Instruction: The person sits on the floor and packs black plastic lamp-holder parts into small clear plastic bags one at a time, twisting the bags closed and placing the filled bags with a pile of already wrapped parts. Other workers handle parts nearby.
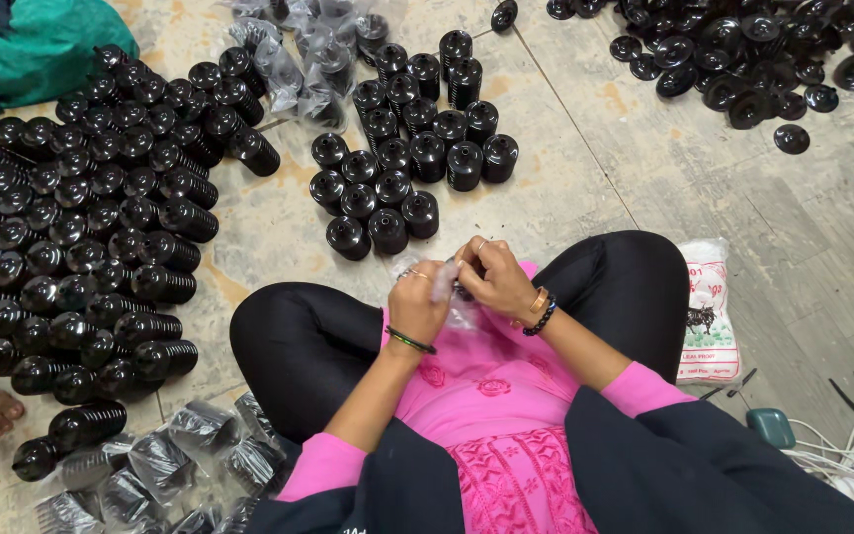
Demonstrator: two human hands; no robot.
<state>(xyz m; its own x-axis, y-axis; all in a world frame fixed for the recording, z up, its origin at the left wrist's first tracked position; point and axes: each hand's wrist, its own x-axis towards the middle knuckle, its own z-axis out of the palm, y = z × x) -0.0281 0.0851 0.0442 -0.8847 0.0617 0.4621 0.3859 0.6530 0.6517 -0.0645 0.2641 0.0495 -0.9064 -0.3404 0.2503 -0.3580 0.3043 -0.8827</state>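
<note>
Now — clear bag (444, 282) pinched between left hand (417, 305), right hand (493, 279).

Evenly and softly lit from above, moderately bright. Small glints on the glossy black ribbed parts (81, 247); faint shadows beside them on the floor (644, 188). Sharp around those parts, slightly blurred at the fingers (467, 259).

Ahead of your knees stands a cluster of ribbed caps (409, 168), with a larger spread of caps (91, 227) to your left. Flat discs (763, 59) lie far right ahead, bagged caps (170, 465) by your left knee, a printed sack (709, 311) beside your right.
</note>
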